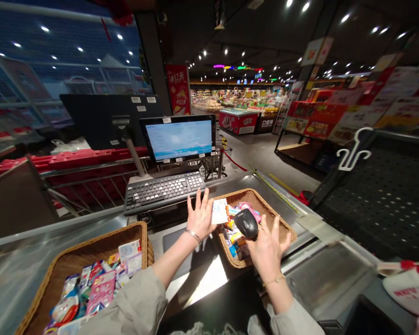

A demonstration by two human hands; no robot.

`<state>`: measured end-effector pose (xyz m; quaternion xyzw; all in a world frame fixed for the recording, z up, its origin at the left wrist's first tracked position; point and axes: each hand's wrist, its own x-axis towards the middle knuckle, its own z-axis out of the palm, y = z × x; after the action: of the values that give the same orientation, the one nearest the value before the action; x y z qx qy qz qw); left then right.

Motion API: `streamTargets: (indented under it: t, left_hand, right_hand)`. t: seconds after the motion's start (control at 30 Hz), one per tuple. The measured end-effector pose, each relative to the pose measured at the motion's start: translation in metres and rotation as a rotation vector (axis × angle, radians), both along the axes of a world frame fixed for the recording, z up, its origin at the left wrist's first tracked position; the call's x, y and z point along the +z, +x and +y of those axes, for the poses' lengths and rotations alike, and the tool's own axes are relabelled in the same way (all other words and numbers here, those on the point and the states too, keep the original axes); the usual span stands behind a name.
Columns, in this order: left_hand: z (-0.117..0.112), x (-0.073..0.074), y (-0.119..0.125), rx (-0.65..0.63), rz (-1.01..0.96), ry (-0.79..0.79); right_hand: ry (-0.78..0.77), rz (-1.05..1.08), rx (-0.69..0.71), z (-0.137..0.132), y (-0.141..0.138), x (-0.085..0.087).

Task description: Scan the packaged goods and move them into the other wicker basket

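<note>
My left hand is over the counter between keyboard and basket, fingers stretched toward the keyboard. A small white packet with an orange edge is held at its thumb side, printed face up. My right hand grips a black handheld barcode scanner, its head pointing at the packet; the handle is mostly hidden by the hand, and some fingers stick out. Beneath both lies a wicker basket with several small colourful packets. Another wicker basket at the left holds many bright packaged items.
A black keyboard and a lit monitor stand beyond my left hand. A second screen shows its back. Metal counter edges run along both sides. A white hanger hangs on a black perforated panel at right.
</note>
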<state>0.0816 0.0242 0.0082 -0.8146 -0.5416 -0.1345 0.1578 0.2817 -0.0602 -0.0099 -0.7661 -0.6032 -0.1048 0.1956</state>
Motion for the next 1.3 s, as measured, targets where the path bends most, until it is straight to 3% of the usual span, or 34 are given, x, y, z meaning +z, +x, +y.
streamTargets:
  t: [0.5, 0.7, 0.97, 1.3]
  left_hand:
    - [0.015, -0.013, 0.053, -0.151, 0.01, -0.027]
    - [0.018, -0.016, 0.063, -0.079, -0.029, -0.007]
    - [0.009, -0.002, 0.026, 0.039, -0.058, 0.011]
    - [-0.027, 0.001, -0.059, 0.268, -0.039, 0.023]
  right_hand:
    - [0.039, 0.02, -0.152, -0.003, 0.048, -0.014]
    - [0.029, 0.012, -0.16, -0.003, 0.052, -0.013]
    - [0.05, 0.002, -0.045, 0.007, 0.026, -0.009]
    - [0.064, 0.025, 0.171, 0.018, -0.047, 0.006]
